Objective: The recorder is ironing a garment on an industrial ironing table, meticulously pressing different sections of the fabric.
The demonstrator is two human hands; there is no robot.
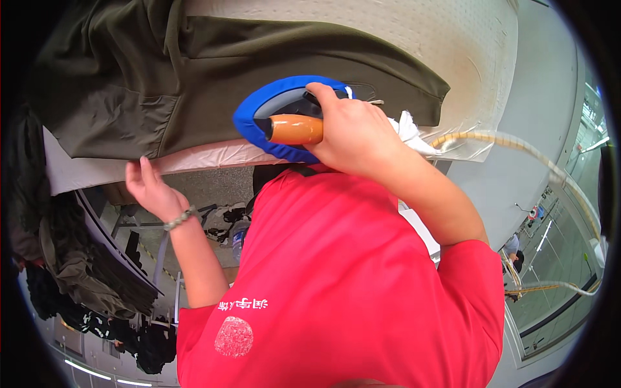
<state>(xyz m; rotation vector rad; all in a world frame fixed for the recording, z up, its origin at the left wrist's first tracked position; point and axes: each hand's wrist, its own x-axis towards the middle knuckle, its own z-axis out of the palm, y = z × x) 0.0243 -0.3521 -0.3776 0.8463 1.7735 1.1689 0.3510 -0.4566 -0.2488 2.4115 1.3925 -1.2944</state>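
My right hand (356,129) is closed round the orange handle of a steam iron (296,129). A blue cover wraps the iron's rim, and its sole is hidden. The iron rests on an olive-green garment (226,77), near the board's front edge. The garment lies over a pale padded ironing board (414,32), with a gathered seam to the left of the iron. My left hand (154,189), a beaded bracelet at its wrist, is at the garment's near edge. Its fingertips are just at the cloth below that seam, slightly bent and apart, with no fabric visibly gripped.
A pale hose (517,143) runs from beside the iron to the right. White cloth (411,132) lies behind my right wrist. Dark garments (84,258) hang at the left. Under the board are a metal frame and a plastic bottle (239,236). Another person (514,252) is far off at right.
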